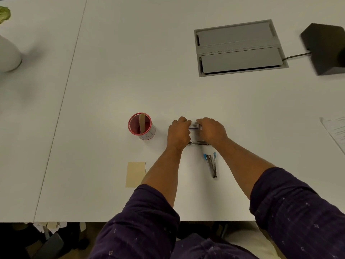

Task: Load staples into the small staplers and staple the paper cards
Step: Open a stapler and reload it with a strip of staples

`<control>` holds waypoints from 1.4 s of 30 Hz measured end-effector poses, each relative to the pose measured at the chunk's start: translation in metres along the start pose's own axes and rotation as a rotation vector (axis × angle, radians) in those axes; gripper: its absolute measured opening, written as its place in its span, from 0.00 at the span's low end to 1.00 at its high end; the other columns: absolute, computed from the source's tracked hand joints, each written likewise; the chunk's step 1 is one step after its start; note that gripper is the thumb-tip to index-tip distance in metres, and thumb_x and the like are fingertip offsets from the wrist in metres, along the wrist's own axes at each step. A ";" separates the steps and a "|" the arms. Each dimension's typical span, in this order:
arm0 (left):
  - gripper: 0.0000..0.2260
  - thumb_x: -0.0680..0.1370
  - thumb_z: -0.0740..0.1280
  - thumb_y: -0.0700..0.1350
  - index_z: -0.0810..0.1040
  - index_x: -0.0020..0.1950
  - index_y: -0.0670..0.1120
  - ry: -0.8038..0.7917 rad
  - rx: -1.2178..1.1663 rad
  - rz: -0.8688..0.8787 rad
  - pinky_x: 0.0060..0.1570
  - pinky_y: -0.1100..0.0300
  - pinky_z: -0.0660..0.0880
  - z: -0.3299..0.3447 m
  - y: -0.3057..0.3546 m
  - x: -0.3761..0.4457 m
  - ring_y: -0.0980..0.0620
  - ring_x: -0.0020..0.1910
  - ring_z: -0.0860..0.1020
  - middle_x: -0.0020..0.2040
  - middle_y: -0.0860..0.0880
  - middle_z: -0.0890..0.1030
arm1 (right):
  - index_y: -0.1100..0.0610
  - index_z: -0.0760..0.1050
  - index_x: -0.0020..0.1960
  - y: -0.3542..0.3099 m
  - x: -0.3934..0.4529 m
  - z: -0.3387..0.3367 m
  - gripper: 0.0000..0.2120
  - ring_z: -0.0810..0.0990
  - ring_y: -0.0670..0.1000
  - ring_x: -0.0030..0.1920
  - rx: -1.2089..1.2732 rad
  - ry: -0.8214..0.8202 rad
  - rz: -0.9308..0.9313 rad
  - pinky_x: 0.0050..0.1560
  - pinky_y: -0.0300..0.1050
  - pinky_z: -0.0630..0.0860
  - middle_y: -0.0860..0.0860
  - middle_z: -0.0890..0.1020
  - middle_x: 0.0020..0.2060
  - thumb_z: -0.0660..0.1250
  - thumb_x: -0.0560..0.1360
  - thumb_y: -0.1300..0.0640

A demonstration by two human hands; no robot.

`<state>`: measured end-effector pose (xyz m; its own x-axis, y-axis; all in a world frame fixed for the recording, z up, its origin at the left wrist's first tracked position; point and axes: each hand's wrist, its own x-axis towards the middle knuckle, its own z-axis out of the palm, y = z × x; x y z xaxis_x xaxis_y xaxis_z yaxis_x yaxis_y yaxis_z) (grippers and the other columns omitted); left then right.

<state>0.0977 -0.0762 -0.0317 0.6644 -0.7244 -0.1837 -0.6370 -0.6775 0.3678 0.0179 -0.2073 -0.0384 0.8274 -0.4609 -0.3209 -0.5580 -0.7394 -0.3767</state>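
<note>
Both my hands meet over a small white staple box (194, 125) in the middle of the white table (115, 75). My left hand (178, 132) grips the box's left end and my right hand (211, 130) pinches its right end. Just below the hands lies a small metal stapler (198, 143), partly hidden by my wrists. A second small stapler with blue tips (211, 164) lies splayed wide nearer to me. A tan paper card (134, 173) lies flat at the left, partly under my left forearm.
A red-rimmed cup (141, 126) with a wooden stick stands left of my hands. A grey cable hatch (239, 47) is set into the table at the back right, a black object (325, 49) beside it. Printed paper (336, 131) lies at the right edge. A white vase (8, 53) stands far left.
</note>
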 end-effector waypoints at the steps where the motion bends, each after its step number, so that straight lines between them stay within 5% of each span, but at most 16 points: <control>1: 0.17 0.75 0.69 0.34 0.79 0.64 0.43 -0.006 -0.002 -0.003 0.53 0.50 0.77 0.001 0.000 0.002 0.43 0.55 0.76 0.63 0.46 0.77 | 0.55 0.79 0.64 0.002 0.002 0.000 0.14 0.82 0.56 0.53 -0.011 -0.006 -0.002 0.54 0.50 0.79 0.54 0.83 0.55 0.65 0.79 0.61; 5: 0.22 0.75 0.67 0.31 0.77 0.69 0.45 -0.031 -0.053 -0.003 0.53 0.50 0.78 0.005 0.003 0.011 0.43 0.56 0.76 0.63 0.46 0.76 | 0.55 0.79 0.59 0.007 0.008 0.001 0.10 0.78 0.53 0.42 -0.046 -0.034 0.008 0.43 0.45 0.75 0.53 0.83 0.48 0.63 0.81 0.58; 10: 0.16 0.74 0.67 0.31 0.80 0.61 0.42 -0.062 -0.063 -0.031 0.47 0.51 0.78 0.009 0.004 0.017 0.44 0.52 0.75 0.58 0.44 0.72 | 0.58 0.78 0.53 0.009 0.010 0.006 0.10 0.75 0.52 0.38 -0.036 -0.011 0.027 0.42 0.46 0.74 0.54 0.83 0.45 0.61 0.83 0.54; 16: 0.11 0.71 0.68 0.29 0.83 0.51 0.38 -0.051 -0.053 -0.031 0.45 0.54 0.77 0.013 0.007 0.019 0.44 0.47 0.77 0.56 0.45 0.73 | 0.54 0.82 0.58 0.012 0.010 0.000 0.10 0.80 0.54 0.45 -0.089 -0.033 -0.060 0.46 0.47 0.78 0.53 0.82 0.49 0.63 0.81 0.58; 20: 0.13 0.73 0.70 0.31 0.84 0.56 0.39 -0.025 -0.079 -0.034 0.43 0.58 0.74 0.015 0.002 0.016 0.45 0.45 0.78 0.56 0.45 0.74 | 0.56 0.83 0.51 0.014 0.010 -0.002 0.08 0.81 0.55 0.44 -0.074 -0.018 -0.082 0.43 0.49 0.77 0.54 0.82 0.48 0.65 0.79 0.59; 26: 0.18 0.73 0.72 0.32 0.81 0.62 0.40 -0.006 -0.172 -0.085 0.44 0.63 0.71 0.018 -0.002 0.014 0.47 0.47 0.78 0.57 0.46 0.73 | 0.58 0.82 0.57 0.021 0.003 0.002 0.10 0.81 0.57 0.46 0.056 0.036 -0.136 0.47 0.52 0.79 0.54 0.79 0.53 0.70 0.77 0.57; 32: 0.19 0.74 0.72 0.33 0.79 0.65 0.41 0.008 -0.187 -0.105 0.50 0.58 0.78 0.019 -0.005 0.012 0.47 0.49 0.77 0.57 0.46 0.72 | 0.60 0.82 0.59 0.030 0.001 -0.003 0.13 0.81 0.56 0.50 0.167 0.059 -0.124 0.52 0.53 0.79 0.55 0.79 0.55 0.72 0.75 0.58; 42: 0.17 0.75 0.71 0.35 0.80 0.64 0.43 -0.001 -0.208 -0.122 0.43 0.63 0.69 0.019 -0.007 0.015 0.55 0.44 0.72 0.53 0.51 0.70 | 0.54 0.84 0.60 0.036 -0.007 -0.001 0.12 0.81 0.54 0.49 0.121 0.084 -0.201 0.47 0.52 0.81 0.51 0.77 0.60 0.69 0.79 0.58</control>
<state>0.1043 -0.0847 -0.0545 0.7313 -0.6388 -0.2392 -0.4573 -0.7193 0.5229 -0.0078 -0.2313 -0.0484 0.9222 -0.3532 -0.1575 -0.3809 -0.7588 -0.5283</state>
